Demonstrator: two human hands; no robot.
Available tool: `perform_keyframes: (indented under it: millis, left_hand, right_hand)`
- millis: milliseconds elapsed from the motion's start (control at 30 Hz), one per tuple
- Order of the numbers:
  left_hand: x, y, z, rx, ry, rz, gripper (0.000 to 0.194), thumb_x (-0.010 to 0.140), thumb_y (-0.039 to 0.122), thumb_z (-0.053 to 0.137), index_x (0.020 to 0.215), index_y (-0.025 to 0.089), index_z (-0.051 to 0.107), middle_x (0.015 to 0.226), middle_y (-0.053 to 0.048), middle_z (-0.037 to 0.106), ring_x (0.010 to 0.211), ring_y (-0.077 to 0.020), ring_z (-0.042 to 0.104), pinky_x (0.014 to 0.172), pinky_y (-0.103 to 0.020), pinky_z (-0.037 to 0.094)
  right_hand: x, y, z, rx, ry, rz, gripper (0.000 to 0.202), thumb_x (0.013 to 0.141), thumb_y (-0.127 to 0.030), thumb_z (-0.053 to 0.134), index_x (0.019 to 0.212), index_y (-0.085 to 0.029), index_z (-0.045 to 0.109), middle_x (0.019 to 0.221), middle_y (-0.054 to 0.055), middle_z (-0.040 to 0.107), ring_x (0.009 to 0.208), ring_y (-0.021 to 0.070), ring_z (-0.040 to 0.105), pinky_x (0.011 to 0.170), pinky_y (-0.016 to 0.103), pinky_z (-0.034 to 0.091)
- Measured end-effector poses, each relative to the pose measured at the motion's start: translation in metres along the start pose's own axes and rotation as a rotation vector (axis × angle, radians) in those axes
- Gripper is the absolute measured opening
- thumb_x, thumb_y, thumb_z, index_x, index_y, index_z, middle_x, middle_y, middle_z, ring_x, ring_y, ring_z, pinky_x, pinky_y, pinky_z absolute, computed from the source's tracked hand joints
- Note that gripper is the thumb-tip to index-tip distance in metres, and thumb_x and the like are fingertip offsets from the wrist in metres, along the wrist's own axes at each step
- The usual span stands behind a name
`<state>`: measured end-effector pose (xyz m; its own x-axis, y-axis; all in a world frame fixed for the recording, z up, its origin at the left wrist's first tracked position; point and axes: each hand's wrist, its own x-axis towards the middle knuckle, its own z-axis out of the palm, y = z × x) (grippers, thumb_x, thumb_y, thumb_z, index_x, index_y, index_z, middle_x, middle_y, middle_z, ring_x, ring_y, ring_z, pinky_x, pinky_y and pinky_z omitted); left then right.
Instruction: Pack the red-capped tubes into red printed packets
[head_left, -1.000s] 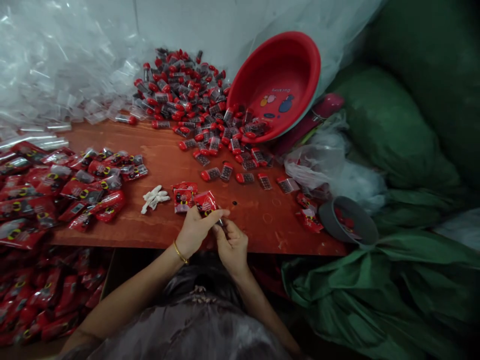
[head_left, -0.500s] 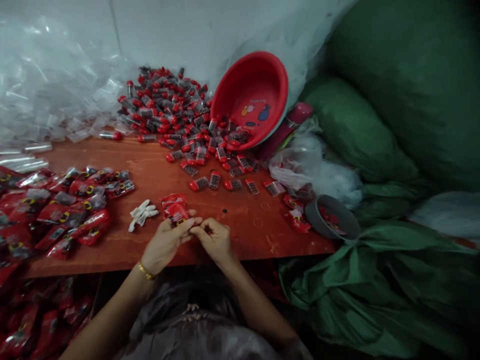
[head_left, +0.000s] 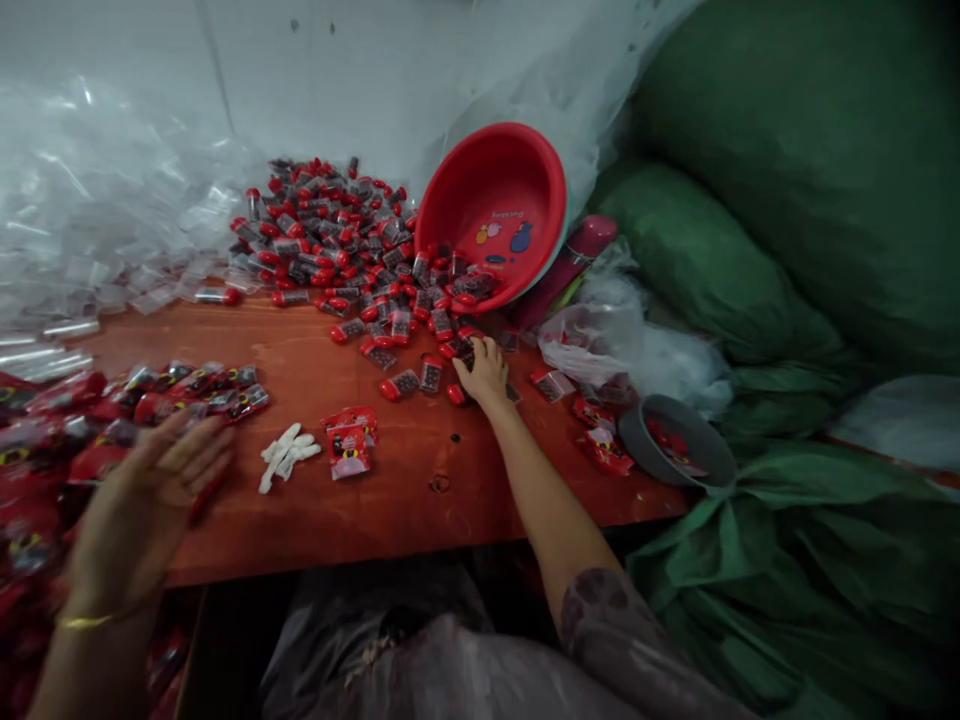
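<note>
My left hand (head_left: 154, 500), smeared by motion, is over the red printed packets (head_left: 97, 440) at the table's left, its fingers stretched out and nothing visible in them. My right hand (head_left: 484, 372) reaches to the near edge of a heap of small clear containers with red caps (head_left: 337, 235). Its thumb and fingers close around one red-capped container (head_left: 463, 350) with dark contents; the grip is partly hidden. Two flat red packets (head_left: 349, 450) lie at the table's middle, beside white finger cots (head_left: 288, 453).
A red basin (head_left: 517, 180) leans on its side behind the heap, beside a pink flask (head_left: 592, 237). Clear plastic bags (head_left: 105, 200) fill the back left. A grey bowl (head_left: 660, 440) stands at right, near green sacks (head_left: 720, 260).
My hands have parted from the table's middle. The left swung left over the packets, without the red packet it held near; the right reached forward to the containers.
</note>
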<state>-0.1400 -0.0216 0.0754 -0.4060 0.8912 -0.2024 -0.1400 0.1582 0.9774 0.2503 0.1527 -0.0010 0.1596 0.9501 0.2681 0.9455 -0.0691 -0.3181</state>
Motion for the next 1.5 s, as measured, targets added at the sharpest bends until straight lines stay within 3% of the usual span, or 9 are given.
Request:
perform_keyframes:
  millis: [100, 233, 467, 667, 833, 1000, 1100, 1233, 1500]
  left_hand:
    - [-0.022, -0.029, 0.041, 0.427, -0.017, 0.277, 0.042, 0.072, 0.047, 0.064, 0.104, 0.020, 0.067, 0.107, -0.007, 0.071, 0.103, -0.0289, 0.064, 0.096, -0.048, 0.047]
    - [-0.032, -0.056, 0.065, 0.969, -0.218, 0.690, 0.035, 0.085, 0.035, 0.049, 0.112, 0.019, 0.064, 0.127, -0.010, 0.060, 0.129, -0.0294, 0.044, 0.107, -0.047, 0.034]
    - [-0.016, -0.046, 0.056, 1.397, -0.058, 0.727, 0.042, 0.089, 0.034, 0.043, 0.124, 0.016, 0.058, 0.140, -0.016, 0.047, 0.135, -0.0380, 0.032, 0.105, -0.055, 0.027]
    - [0.002, -0.052, 0.041, 1.448, -0.179, 0.614, 0.036, 0.088, 0.033, 0.046, 0.117, 0.022, 0.064, 0.118, -0.012, 0.066, 0.118, -0.0312, 0.052, 0.097, -0.048, 0.038]
    - [-0.003, -0.059, 0.038, 1.440, -0.134, 0.617, 0.033, 0.088, 0.028, 0.041, 0.097, 0.020, 0.072, 0.103, -0.012, 0.072, 0.109, -0.0304, 0.059, 0.101, -0.052, 0.032]
    - [-0.017, -0.055, 0.056, 1.346, 0.007, 0.763, 0.040, 0.090, 0.035, 0.039, 0.117, 0.017, 0.063, 0.129, -0.017, 0.057, 0.125, -0.0322, 0.048, 0.103, -0.051, 0.031]
    - [-0.016, -0.056, 0.074, 1.290, -0.099, 0.787, 0.043, 0.084, 0.046, 0.052, 0.117, 0.021, 0.063, 0.137, -0.015, 0.051, 0.130, -0.0323, 0.042, 0.105, -0.049, 0.031]
    - [-0.005, -0.064, 0.089, 1.293, -0.250, 0.686, 0.032, 0.082, 0.043, 0.056, 0.106, 0.027, 0.070, 0.129, -0.010, 0.059, 0.127, -0.0321, 0.045, 0.103, -0.049, 0.033]
    - [-0.014, -0.069, 0.094, 1.224, -0.128, 0.696, 0.028, 0.085, 0.038, 0.051, 0.096, 0.026, 0.074, 0.129, -0.011, 0.059, 0.129, -0.0339, 0.043, 0.103, -0.053, 0.030]
  right_hand:
    - [-0.028, 0.002, -0.003, 0.032, -0.023, -0.122, 0.051, 0.082, -0.035, 0.049, 0.130, -0.018, 0.044, 0.136, 0.016, 0.044, 0.116, 0.0327, 0.047, 0.094, 0.052, 0.039]
    - [-0.055, 0.011, -0.012, 0.061, -0.075, -0.329, 0.050, 0.083, -0.037, 0.049, 0.130, -0.020, 0.045, 0.137, 0.014, 0.045, 0.118, 0.0310, 0.048, 0.097, 0.050, 0.038]
    - [-0.102, 0.007, -0.031, 0.071, 0.083, -0.477, 0.048, 0.088, -0.040, 0.046, 0.129, -0.016, 0.047, 0.142, 0.017, 0.042, 0.134, 0.0308, 0.034, 0.105, 0.053, 0.031]
    - [-0.149, -0.015, -0.043, 0.233, 0.201, -0.518, 0.032, 0.088, -0.035, 0.049, 0.111, -0.016, 0.061, 0.129, 0.016, 0.056, 0.124, 0.0268, 0.048, 0.102, 0.046, 0.040]
    - [-0.182, -0.026, -0.044, 0.355, 0.232, -0.454, 0.022, 0.087, -0.031, 0.052, 0.100, -0.020, 0.066, 0.116, 0.012, 0.066, 0.114, 0.0240, 0.057, 0.098, 0.043, 0.045]
    - [-0.200, -0.031, -0.043, 0.437, 0.167, -0.396, 0.019, 0.086, -0.029, 0.052, 0.093, -0.023, 0.069, 0.111, 0.009, 0.069, 0.108, 0.0234, 0.060, 0.095, 0.043, 0.048]
    - [-0.205, -0.035, -0.042, 0.463, 0.158, -0.387, 0.019, 0.087, -0.028, 0.052, 0.091, -0.023, 0.069, 0.108, 0.009, 0.070, 0.105, 0.0230, 0.062, 0.093, 0.043, 0.049]
    - [-0.209, -0.039, -0.043, 0.471, 0.146, -0.403, 0.018, 0.087, -0.026, 0.052, 0.091, -0.023, 0.069, 0.107, 0.008, 0.070, 0.104, 0.0222, 0.063, 0.094, 0.043, 0.048]
    - [-0.208, -0.057, -0.053, 0.578, 0.160, -0.403, 0.017, 0.088, -0.024, 0.051, 0.089, -0.022, 0.068, 0.098, 0.007, 0.072, 0.096, 0.0204, 0.065, 0.090, 0.039, 0.048]
